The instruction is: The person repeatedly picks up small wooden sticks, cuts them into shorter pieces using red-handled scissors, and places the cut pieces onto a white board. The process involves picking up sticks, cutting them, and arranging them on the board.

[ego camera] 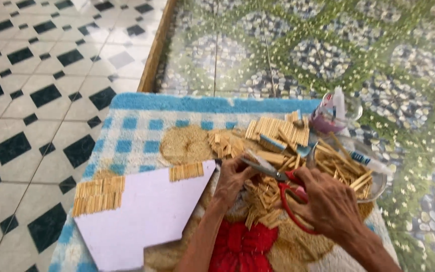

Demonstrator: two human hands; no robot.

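Note:
My right hand grips red-handled scissors, blades pointing left toward my left hand. My left hand's fingers pinch a small wooden stick at the blade tips; the stick is mostly hidden. Under both hands lies a pile of cut wooden sticks. To the left lies a pale purple house-shaped board with two glued panels of sticks, one at its left edge and one at its top.
Everything rests on a blue-checked mat on a tiled floor. Stick panels and loose sticks lie behind the hands. A clear bowl of sticks with a glue tube sits right, a small container behind it.

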